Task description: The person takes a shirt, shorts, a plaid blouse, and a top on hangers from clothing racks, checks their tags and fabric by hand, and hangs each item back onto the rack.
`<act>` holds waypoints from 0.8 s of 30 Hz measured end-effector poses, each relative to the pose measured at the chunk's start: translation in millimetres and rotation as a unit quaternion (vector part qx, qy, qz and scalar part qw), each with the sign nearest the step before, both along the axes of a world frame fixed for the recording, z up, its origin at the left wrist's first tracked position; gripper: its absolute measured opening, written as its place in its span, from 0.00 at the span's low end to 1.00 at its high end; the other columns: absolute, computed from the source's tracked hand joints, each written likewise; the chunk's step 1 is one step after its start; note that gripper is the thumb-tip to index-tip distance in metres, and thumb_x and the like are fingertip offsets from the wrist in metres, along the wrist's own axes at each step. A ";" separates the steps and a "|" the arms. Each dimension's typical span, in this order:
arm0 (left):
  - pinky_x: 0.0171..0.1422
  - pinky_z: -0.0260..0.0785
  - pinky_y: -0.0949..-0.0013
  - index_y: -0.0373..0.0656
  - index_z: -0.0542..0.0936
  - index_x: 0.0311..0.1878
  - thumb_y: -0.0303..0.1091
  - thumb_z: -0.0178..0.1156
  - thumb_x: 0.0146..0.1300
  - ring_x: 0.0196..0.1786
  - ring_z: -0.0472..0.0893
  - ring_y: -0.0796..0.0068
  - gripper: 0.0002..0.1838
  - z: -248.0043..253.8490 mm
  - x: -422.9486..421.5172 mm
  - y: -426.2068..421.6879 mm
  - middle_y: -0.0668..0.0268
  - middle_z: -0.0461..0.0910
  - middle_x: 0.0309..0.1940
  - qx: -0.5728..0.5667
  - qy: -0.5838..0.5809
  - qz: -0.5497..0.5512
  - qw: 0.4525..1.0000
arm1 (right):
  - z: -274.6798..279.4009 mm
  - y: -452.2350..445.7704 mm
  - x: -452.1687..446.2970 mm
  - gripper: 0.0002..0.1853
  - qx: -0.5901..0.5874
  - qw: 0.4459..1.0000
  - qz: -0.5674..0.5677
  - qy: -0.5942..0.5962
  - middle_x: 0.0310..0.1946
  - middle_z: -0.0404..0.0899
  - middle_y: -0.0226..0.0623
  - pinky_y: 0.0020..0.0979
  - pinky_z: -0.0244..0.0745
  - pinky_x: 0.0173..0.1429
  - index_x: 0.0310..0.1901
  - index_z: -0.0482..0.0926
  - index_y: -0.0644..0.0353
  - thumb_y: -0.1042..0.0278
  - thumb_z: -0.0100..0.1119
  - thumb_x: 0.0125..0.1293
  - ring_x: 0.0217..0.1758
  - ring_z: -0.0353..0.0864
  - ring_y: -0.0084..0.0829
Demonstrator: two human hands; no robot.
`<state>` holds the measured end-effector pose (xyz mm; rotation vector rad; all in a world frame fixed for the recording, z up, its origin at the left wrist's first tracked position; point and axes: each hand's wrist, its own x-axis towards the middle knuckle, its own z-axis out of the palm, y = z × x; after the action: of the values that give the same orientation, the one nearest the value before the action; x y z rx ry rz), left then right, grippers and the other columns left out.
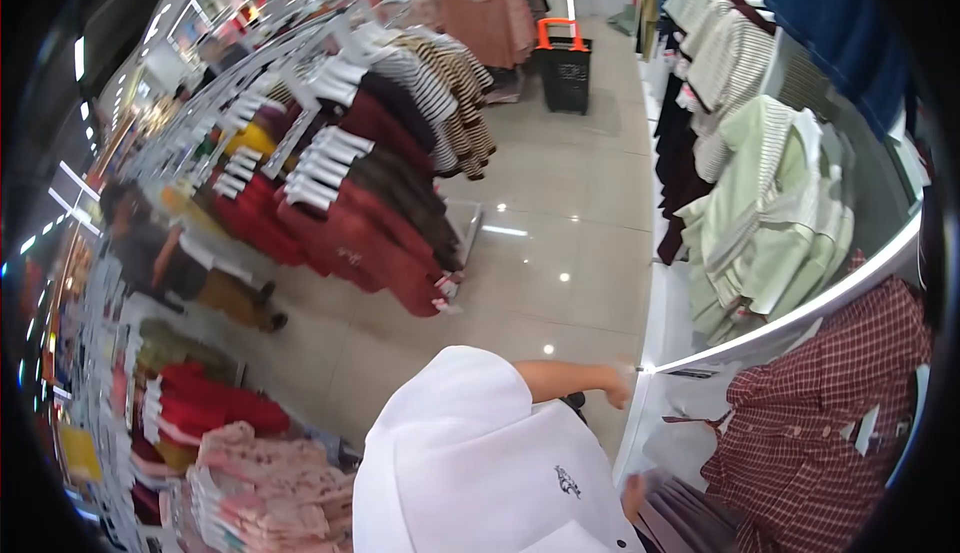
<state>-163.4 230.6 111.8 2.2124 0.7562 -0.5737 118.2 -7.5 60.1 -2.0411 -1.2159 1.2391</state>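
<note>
Clothing shop, seen from above at a tilt. The wearer's white shirt (480, 453) fills the bottom middle.

Left hand (618, 388): arm reaching out toward the right of the view, hand near the lit corner where a bright edge strip (790, 320) meets the white ledge (655, 303). Blurred; finger spread cannot be told, nor any hold.

Right hand (632, 498): lower, mostly cut off by shirt and fabric, just beside a grey-purple garment (685, 513). Blurred; cannot tell how far the fingers open or whether they grip the cloth.

Grey-purple garment: low at the bottom edge of the view, below the lit corner, next to a maroon checked garment (790, 433) that hangs on the near side of the edge strip. Pale green garments (770, 213) hang beyond the strip, over the ledge.

Open room: a bare run of floor (540, 263) between the ledge's long edge and the middle rack's base (462, 228), leading away to a black basket (566, 78) with its orange handle raised, standing near the ledge.

Surface: glossy pale tiles, thin joints, small lamp reflections.

Room: red sweaters (350, 238) on the middle rack; pink garments (265, 483) lower left; a person in a dark top (145, 248) in the left aisle.
</note>
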 end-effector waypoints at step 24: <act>0.69 0.67 0.56 0.40 0.76 0.65 0.45 0.51 0.71 0.66 0.75 0.54 0.25 -95.4 -33.5 -96.9 0.50 0.78 0.62 -0.247 0.072 -0.025 0.966 | 517.2 -37.6 15.3 0.16 0.648 0.710 -0.173 -0.215 0.47 0.82 0.54 0.36 0.73 0.61 0.50 0.78 0.75 0.68 0.47 0.75 0.48 0.83 0.40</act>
<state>-196.8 133.8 16.4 1.7446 0.5542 -0.8538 133.5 -45.1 577.3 -1.2654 -1.2068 -0.3798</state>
